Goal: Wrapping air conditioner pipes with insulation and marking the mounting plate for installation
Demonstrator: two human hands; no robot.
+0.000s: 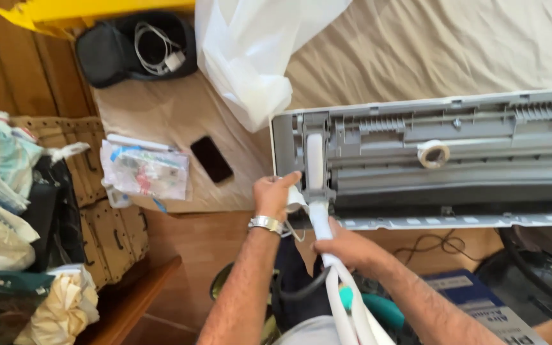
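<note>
Beige sheet (416, 45) covers the bed where we work, and a long grey air-conditioner unit (480, 128) lies across it on its back, ribs and channels showing. At its left end a white wrapped pipe (315, 166) runs out of the unit and down toward us. Our right hand (346, 246) is closed around this pipe just below the unit's edge. Our left hand (275, 195), a metal watch (266, 223) on the wrist, pinches a strip of white tape (295, 199) between thumb and fingers, right beside the pipe. A tape roll (433, 154) sits in the unit, well to the right. A white plastic bag (250, 57) slumps near the unit's corner. Left of our hands lie a dark phone (211, 159) and a clear packet (145, 169); a black pouch (132, 48) with a white cable rests beyond.
</note>
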